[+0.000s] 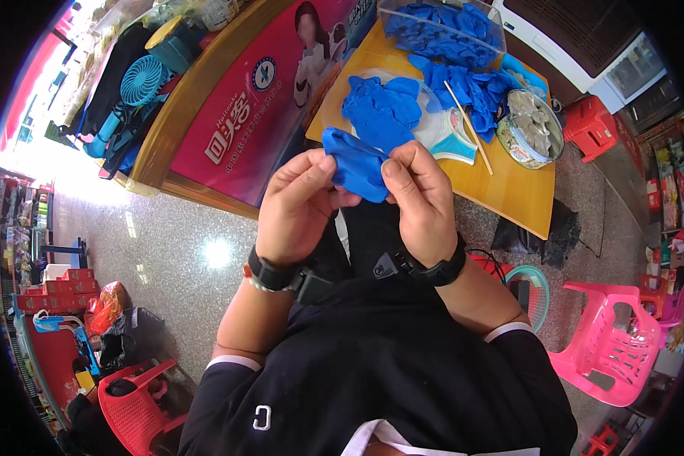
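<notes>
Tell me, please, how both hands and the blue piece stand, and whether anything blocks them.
Left hand, right hand: both pinching. Blue piece: held between them. Nothing seen in the way; tin on the table beyond.

Both hands [292,209] pinch a soft blue piece [359,169] beside a yellow table [513,190] bearing more blue pieces [382,112].

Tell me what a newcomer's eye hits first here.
Probably the bright blue piece at the centre, pinched between the left hand and right hand. Next, the matching blue heap just beyond it, on the yellow table. Then two pinks: the big printed panel at upper left and the plastic chair at lower right.
</notes>
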`<state>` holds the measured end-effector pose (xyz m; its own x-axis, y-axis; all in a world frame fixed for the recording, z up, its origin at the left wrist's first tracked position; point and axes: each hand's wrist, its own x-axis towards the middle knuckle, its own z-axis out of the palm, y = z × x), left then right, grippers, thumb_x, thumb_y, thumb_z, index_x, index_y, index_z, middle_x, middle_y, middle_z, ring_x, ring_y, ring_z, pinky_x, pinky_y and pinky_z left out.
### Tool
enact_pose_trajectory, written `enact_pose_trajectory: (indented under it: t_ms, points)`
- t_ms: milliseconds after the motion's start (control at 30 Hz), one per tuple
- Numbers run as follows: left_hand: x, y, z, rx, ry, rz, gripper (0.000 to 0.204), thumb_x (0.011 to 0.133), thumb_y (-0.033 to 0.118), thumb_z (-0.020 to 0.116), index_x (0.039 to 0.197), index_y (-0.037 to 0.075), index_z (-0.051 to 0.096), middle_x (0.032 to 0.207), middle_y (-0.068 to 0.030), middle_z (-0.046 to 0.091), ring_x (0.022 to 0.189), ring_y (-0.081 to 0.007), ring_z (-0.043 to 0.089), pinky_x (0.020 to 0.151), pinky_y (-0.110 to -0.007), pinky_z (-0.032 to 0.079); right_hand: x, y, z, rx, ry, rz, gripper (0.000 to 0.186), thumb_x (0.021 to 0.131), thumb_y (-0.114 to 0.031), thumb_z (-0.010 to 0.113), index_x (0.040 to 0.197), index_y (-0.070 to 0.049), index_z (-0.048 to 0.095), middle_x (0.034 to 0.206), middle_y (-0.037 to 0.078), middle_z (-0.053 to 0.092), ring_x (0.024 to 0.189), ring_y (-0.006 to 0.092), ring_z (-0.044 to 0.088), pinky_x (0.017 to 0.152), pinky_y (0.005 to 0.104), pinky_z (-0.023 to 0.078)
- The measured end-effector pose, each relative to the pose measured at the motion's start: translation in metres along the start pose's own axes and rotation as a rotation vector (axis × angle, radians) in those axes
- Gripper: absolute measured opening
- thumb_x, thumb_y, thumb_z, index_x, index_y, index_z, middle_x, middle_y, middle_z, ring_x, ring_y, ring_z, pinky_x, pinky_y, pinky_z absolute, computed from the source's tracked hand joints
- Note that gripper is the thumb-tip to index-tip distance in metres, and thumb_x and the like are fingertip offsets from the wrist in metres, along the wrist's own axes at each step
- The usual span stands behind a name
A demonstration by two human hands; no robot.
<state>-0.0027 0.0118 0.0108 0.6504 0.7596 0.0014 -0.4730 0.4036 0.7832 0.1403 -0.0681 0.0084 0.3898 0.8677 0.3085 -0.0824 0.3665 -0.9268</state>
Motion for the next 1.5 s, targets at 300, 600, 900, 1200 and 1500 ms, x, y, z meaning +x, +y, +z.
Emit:
enact_pose_trajectory:
  t_ms: [300,600,900,1200,1500]
  points:
    - [0.000,-0.010,-0.005,-0.041,-0.152,0.018,0.027,0.092,0.016,0.056,0.114,-0.001,0.057,0.099,-0.0057,0.059,0.089,-0.0144,0.058,0.078,-0.030,0.049,0.002,0.008,-0.001,0.043,-0.067,0.023,0.014,0.096,-0.013,0.053,0.084,-0.005,0.051,0.071,-0.005,0.049,0.064,0.0016,0.040,0.057,0.0194,0.034]
    - [0.002,-0.020,0.000,0.028,-0.156,0.119,0.030,0.086,0.010,0.065,0.115,0.002,0.062,0.123,-0.0081,0.054,0.113,-0.0183,0.051,0.098,-0.032,0.038,0.001,0.008,0.000,0.033,-0.117,-0.017,0.011,0.095,-0.010,0.054,0.086,-0.004,0.053,0.071,-0.005,0.047,0.065,0.0023,0.041,0.057,0.0196,0.034]
    - [0.007,-0.003,0.012,-0.234,-0.156,0.124,0.058,0.097,0.036,0.045,0.139,-0.001,0.032,0.143,-0.0195,0.037,0.123,-0.0293,0.048,0.105,-0.043,0.037,-0.010,0.016,-0.002,-0.228,-0.220,-0.066,0.008,0.091,-0.009,0.057,0.088,-0.002,0.055,0.075,0.003,0.055,0.065,0.0087,0.048,0.058,0.0247,0.040]
    - [-0.002,-0.009,0.007,0.242,-0.059,0.150,0.033,0.099,0.022,0.045,0.111,-0.004,0.060,0.101,-0.0039,0.060,0.090,-0.0091,0.053,0.082,-0.023,0.040,0.025,-0.014,-0.004,0.181,-0.087,0.144,0.012,0.093,-0.013,0.059,0.094,-0.001,0.057,0.080,-0.003,0.055,0.071,0.0021,0.048,0.063,0.0178,0.038]
    - [-0.010,0.006,0.008,0.530,-0.213,0.055,0.008,0.085,0.002,0.058,0.088,-0.004,0.063,0.081,-0.0003,0.061,0.070,-0.0050,0.054,0.066,-0.021,0.046,0.029,0.001,-0.011,0.086,-0.190,0.078,0.016,0.090,-0.011,0.062,0.076,-0.004,0.058,0.067,-0.006,0.050,0.063,0.0019,0.042,0.056,0.0184,0.035]
